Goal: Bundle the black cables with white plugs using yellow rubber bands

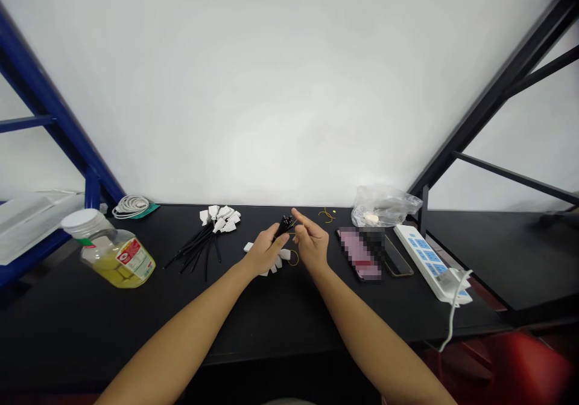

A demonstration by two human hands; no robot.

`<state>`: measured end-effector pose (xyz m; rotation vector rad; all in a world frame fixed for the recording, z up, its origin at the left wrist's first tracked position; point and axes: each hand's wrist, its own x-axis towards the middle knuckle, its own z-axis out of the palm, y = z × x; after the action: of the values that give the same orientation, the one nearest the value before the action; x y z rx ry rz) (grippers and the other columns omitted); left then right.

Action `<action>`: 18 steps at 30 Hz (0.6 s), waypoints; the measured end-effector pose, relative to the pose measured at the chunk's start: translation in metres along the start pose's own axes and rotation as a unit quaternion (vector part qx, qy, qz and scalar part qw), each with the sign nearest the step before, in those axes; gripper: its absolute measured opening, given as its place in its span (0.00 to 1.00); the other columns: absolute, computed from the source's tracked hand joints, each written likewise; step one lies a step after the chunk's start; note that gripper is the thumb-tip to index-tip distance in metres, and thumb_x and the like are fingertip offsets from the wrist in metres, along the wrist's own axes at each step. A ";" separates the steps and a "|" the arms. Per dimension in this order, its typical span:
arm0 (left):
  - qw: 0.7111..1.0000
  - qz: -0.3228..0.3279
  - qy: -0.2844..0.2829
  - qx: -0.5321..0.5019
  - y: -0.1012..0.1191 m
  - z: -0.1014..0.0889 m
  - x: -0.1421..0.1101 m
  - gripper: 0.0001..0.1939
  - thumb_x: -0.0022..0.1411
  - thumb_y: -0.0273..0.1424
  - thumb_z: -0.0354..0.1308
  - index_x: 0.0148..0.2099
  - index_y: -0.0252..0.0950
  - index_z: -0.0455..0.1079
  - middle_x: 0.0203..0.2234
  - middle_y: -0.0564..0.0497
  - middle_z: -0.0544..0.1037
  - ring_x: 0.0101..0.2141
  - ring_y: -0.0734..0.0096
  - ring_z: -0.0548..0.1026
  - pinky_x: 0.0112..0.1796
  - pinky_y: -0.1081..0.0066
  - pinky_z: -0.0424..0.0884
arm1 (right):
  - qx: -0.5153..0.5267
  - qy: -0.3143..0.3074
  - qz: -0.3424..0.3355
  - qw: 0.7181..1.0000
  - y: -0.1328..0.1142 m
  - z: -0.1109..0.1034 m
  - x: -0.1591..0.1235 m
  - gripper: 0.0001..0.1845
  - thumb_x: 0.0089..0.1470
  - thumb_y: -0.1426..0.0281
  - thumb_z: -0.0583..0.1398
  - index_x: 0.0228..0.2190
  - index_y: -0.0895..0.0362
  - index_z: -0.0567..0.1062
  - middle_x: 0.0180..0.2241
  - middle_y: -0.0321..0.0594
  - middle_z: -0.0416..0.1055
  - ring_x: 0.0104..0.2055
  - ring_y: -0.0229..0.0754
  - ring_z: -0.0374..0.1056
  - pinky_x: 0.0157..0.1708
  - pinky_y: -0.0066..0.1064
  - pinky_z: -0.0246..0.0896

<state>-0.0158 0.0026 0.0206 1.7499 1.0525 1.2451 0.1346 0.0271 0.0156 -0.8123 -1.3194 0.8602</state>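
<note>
Right of the held cables point(283, 226) lie apparently two phones point(359, 251).

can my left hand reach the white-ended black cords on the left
Likely yes: nothing visible stands between the left hand and those white-ended black cords, but its grip is on another black bundle.

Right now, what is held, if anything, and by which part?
The left hand grips a black bundle near its far ends; the right hand holds a yellow strand, exact spot unclear.

Tilted bundle of black cables point(283, 226)
</note>
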 end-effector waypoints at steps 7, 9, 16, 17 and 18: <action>0.997 0.024 -0.055 0.051 0.006 -0.001 0.002 0.15 0.66 0.45 0.55 0.38 0.38 0.72 0.24 0.52 0.74 0.24 0.69 0.70 0.28 0.71 0.63 | 0.006 -0.101 -0.054 0.993 -0.024 -0.011 0.013 0.17 0.46 0.63 0.71 0.40 0.48 0.83 0.39 0.43 0.79 0.43 0.48 0.71 0.47 0.42 0.67; 0.992 0.037 -0.081 0.086 0.008 0.000 0.002 0.13 0.65 0.42 0.56 0.38 0.39 0.72 0.26 0.51 0.76 0.26 0.67 0.72 0.29 0.70 0.63 | -0.043 -0.148 -0.078 0.985 -0.039 -0.016 0.017 0.06 0.47 0.67 0.71 0.31 0.49 0.83 0.32 0.42 0.78 0.41 0.47 0.70 0.42 0.39 0.67; 0.991 0.034 -0.084 0.098 0.009 0.001 -0.002 0.15 0.67 0.39 0.54 0.52 0.40 0.71 0.31 0.50 0.80 0.32 0.62 0.78 0.34 0.69 0.66 | -0.211 -0.203 -0.164 0.942 -0.061 -0.016 0.014 0.03 0.53 0.72 0.63 0.30 0.51 0.77 0.31 0.38 0.74 0.35 0.43 0.68 0.37 0.36 0.63; 0.993 0.037 -0.071 0.091 0.010 0.001 -0.003 0.18 0.67 0.39 0.54 0.56 0.40 0.69 0.34 0.50 0.81 0.34 0.62 0.78 0.36 0.69 0.67 | -0.215 -0.177 -0.169 0.945 -0.058 -0.015 0.013 0.02 0.53 0.71 0.64 0.31 0.51 0.77 0.31 0.38 0.73 0.35 0.43 0.68 0.37 0.36 0.63; 0.993 0.046 -0.058 0.088 0.011 0.001 -0.004 0.19 0.67 0.38 0.54 0.58 0.40 0.68 0.36 0.49 0.81 0.35 0.62 0.78 0.38 0.68 0.68 | -0.224 -0.150 -0.166 0.949 -0.054 -0.015 0.012 0.04 0.51 0.69 0.66 0.32 0.52 0.76 0.31 0.38 0.73 0.34 0.43 0.67 0.35 0.35 0.62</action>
<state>-0.0134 -0.0056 0.0291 2.0008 1.0503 1.1183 0.1542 0.0122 0.0672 -0.7904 -1.9008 0.4258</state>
